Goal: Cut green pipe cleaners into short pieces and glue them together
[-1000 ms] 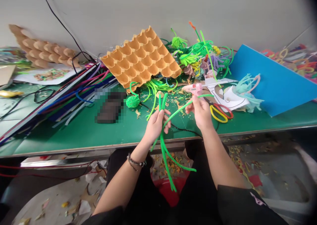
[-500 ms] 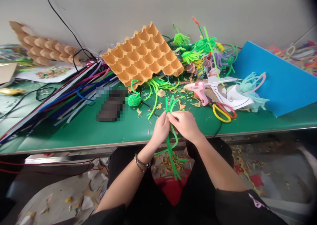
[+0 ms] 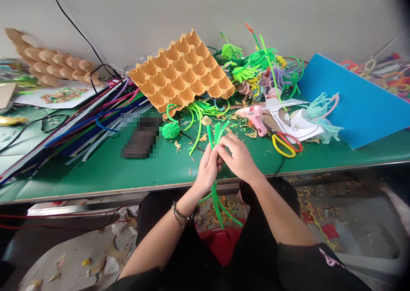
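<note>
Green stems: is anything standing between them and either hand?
Nothing visible. The left hand grips the green stems, and the right hand pinches at them too. The pink glue gun lies beyond the right hand, out of the way.

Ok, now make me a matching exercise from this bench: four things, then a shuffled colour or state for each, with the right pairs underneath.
1. Bright green stem bundle
2. Glue gun
3. Scissors
4. Egg tray

A. Pink
B. Orange-brown, cupped
C. Yellow and red handles
D. In the left hand, right hand touching

Pairs: 1-D, 2-A, 3-C, 4-B
</note>
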`<state>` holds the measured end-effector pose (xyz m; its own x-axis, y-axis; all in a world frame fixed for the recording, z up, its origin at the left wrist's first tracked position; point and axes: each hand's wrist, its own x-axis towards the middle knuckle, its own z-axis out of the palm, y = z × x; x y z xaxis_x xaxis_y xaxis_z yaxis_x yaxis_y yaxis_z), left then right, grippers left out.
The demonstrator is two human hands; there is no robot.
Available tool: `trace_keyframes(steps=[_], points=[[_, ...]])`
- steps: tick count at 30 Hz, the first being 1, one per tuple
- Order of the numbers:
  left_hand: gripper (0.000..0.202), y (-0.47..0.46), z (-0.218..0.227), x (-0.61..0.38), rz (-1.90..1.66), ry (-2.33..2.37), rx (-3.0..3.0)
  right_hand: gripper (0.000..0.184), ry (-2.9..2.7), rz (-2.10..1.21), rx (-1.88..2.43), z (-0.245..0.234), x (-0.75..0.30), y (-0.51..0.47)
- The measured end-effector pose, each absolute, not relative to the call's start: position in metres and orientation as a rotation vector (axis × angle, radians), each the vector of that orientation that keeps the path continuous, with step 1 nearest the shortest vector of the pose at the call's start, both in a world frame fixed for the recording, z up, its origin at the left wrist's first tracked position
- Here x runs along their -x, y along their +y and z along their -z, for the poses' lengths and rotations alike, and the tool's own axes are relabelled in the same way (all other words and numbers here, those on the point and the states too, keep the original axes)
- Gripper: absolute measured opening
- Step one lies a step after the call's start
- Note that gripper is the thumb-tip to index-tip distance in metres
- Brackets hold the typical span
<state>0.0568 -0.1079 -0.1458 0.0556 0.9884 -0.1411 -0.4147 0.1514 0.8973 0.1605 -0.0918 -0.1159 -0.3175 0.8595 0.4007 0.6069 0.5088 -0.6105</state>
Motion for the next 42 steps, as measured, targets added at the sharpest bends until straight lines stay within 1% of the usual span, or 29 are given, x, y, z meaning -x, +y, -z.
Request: trace_keyframes(steps=[5, 13, 17, 21, 25, 32, 36, 39, 42], points=[[0.036, -0.109, 0.149, -0.055, -1.236, 0.884, -0.898, 0.025, -2.139, -0.534, 1.105, 0.111, -0.167, -0.093], [0.036, -0.112, 0.16, -0.056, -1.375, 1.063, -1.191, 0.023, -2.194, -0.579, 1.084, 0.109, -0.169, -0.094], [0.036, -0.112, 0.164, -0.052, -1.312, 1.075, -1.363, 0.022, -2.203, -0.622, 1.002, 0.109, -0.174, -0.091], [0.038, -0.11, 0.165, -0.049, -1.231, 0.996, -1.36, 0.021, -2.244, -0.711, 0.91, 0.108, -0.18, -0.089], [0.04, -0.111, 0.165, -0.049, -1.25, 1.023, -1.354, 0.022, -2.262, -0.703, 0.937, 0.107, -0.182, -0.089], [0.033, -0.109, 0.161, -0.044, -1.28, 1.024, -1.638, 0.012, -2.36, -0.722, 0.993, 0.103, -0.182, -0.097], [0.033, -0.109, 0.157, -0.043, -1.336, 1.066, -1.675, 0.018, -2.321, -0.727, 0.991, 0.104, -0.182, -0.097], [0.034, -0.109, 0.154, -0.043, -1.347, 1.064, -1.596, 0.022, -2.242, -0.82, 0.902, 0.107, -0.186, -0.093], [0.034, -0.11, 0.149, -0.044, -1.307, 1.053, -1.578, 0.017, -2.04, -0.943, 0.88, 0.11, -0.187, -0.089]])
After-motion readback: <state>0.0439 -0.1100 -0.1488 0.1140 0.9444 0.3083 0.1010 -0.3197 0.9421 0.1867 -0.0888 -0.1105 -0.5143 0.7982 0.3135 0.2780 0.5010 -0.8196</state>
